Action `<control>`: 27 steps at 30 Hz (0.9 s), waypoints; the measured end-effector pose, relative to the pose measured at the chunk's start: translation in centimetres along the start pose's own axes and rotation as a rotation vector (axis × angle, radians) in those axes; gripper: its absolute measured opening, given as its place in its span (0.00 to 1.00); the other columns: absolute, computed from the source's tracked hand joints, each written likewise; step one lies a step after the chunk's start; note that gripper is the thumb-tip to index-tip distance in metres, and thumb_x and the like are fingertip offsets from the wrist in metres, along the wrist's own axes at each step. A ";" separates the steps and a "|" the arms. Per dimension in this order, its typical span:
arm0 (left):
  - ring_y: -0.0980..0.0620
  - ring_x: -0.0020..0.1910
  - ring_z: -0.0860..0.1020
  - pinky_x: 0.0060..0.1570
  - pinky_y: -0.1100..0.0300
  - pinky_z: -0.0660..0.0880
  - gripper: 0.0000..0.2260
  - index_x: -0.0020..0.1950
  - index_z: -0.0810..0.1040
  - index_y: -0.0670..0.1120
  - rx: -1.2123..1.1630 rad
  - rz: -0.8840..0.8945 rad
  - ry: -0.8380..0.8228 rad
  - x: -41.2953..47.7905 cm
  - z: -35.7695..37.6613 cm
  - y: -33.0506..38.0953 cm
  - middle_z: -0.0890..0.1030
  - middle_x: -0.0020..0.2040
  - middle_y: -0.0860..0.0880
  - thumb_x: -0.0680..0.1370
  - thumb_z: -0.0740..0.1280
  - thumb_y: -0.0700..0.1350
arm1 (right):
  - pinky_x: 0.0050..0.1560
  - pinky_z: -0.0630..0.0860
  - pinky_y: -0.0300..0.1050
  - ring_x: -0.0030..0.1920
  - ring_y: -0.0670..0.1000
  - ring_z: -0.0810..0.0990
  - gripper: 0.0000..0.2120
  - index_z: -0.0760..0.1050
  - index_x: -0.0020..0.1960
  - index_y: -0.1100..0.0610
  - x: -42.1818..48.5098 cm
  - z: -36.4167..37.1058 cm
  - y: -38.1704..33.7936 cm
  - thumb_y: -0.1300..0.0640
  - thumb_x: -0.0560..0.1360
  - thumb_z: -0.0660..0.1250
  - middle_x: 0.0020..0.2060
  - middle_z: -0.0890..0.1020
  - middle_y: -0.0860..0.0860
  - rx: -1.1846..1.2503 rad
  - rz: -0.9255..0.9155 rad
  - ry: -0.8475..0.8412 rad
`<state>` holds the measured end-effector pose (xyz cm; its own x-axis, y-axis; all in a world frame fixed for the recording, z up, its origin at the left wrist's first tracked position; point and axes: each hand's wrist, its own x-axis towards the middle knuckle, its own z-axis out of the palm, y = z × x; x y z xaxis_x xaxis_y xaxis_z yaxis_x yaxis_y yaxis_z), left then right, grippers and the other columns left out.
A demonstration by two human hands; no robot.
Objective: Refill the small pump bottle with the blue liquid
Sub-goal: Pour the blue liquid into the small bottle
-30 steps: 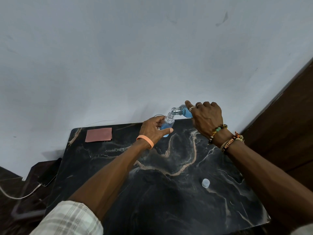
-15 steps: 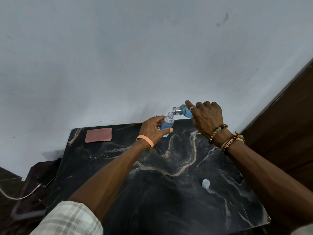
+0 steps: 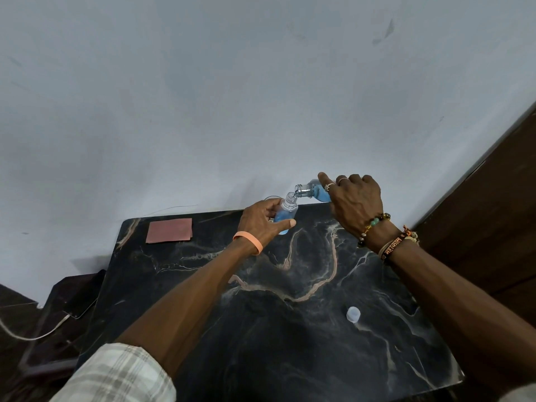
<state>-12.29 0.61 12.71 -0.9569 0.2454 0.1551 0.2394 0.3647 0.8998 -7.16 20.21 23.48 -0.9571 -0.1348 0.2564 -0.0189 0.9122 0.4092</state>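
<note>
Left hand (image 3: 265, 220): fingers and thumb wrapped round small bottle (image 3: 285, 216), upright, partly blue. Right hand (image 3: 355, 200): grips big bottle (image 3: 311, 191), tilted, mouth just above the small neck. Risk: narrow neck, so drift or a steeper tilt would likely spill. Room: table (image 3: 261, 329) far edge beneath both hands, wall (image 3: 232, 111) just beyond; open top behind the wrists.

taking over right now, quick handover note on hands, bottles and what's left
Left hand grips the small bottle, upright and uncapped, at the far edge of the table.
Right hand holds the refill bottle tipped, its mouth just above the small bottle's neck.
Done: blue fills most of the small bottle; a white cap lies on the table near the right forearm.
Left: finish the pour, stand the refill bottle up, close both. Pump head not clearly visible.
</note>
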 end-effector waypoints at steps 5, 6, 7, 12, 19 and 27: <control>0.50 0.54 0.82 0.51 0.57 0.79 0.26 0.63 0.78 0.48 0.000 0.012 0.005 0.0 0.0 0.0 0.81 0.61 0.48 0.68 0.77 0.54 | 0.44 0.73 0.49 0.45 0.59 0.81 0.26 0.68 0.73 0.56 0.1 -0.1 0.0 0.56 0.75 0.66 0.47 0.83 0.56 -0.015 -0.011 0.008; 0.50 0.53 0.82 0.51 0.58 0.79 0.26 0.63 0.78 0.48 0.002 0.013 0.007 0.0 0.0 0.0 0.81 0.61 0.49 0.68 0.77 0.54 | 0.44 0.73 0.48 0.46 0.59 0.81 0.27 0.67 0.74 0.55 0.1 -0.1 -0.1 0.56 0.76 0.65 0.48 0.83 0.56 -0.021 -0.010 0.005; 0.50 0.53 0.82 0.51 0.57 0.79 0.26 0.63 0.78 0.48 0.001 0.014 0.008 0.0 0.0 0.0 0.81 0.60 0.49 0.68 0.77 0.54 | 0.45 0.73 0.48 0.46 0.59 0.81 0.27 0.67 0.74 0.55 0.2 -0.1 -0.1 0.55 0.76 0.65 0.48 0.83 0.56 -0.023 -0.008 0.003; 0.51 0.53 0.82 0.53 0.56 0.79 0.26 0.64 0.78 0.49 -0.007 0.018 0.008 0.1 -0.1 -0.2 0.81 0.61 0.49 0.68 0.77 0.54 | 0.43 0.73 0.48 0.44 0.59 0.81 0.27 0.68 0.73 0.55 0.2 -0.1 -0.1 0.56 0.75 0.66 0.46 0.83 0.56 -0.030 -0.005 0.009; 0.51 0.53 0.82 0.51 0.57 0.80 0.26 0.63 0.78 0.49 -0.007 0.031 0.016 0.0 -0.1 -0.4 0.82 0.60 0.50 0.68 0.78 0.55 | 0.41 0.72 0.47 0.42 0.60 0.81 0.26 0.70 0.71 0.56 0.2 -0.2 -0.2 0.58 0.73 0.67 0.44 0.83 0.57 -0.024 -0.011 0.029; 0.53 0.52 0.81 0.45 0.68 0.77 0.26 0.63 0.78 0.49 -0.016 0.044 0.021 0.0 -0.2 -0.5 0.82 0.60 0.50 0.67 0.78 0.55 | 0.42 0.72 0.48 0.43 0.60 0.81 0.27 0.70 0.72 0.56 0.1 -0.4 -0.2 0.58 0.73 0.67 0.46 0.83 0.57 -0.023 -0.015 0.019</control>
<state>-12.43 0.25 12.35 -0.9488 0.2418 0.2031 0.2787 0.3393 0.8984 -7.12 19.83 23.77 -0.9511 -0.1562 0.2666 -0.0266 0.9011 0.4328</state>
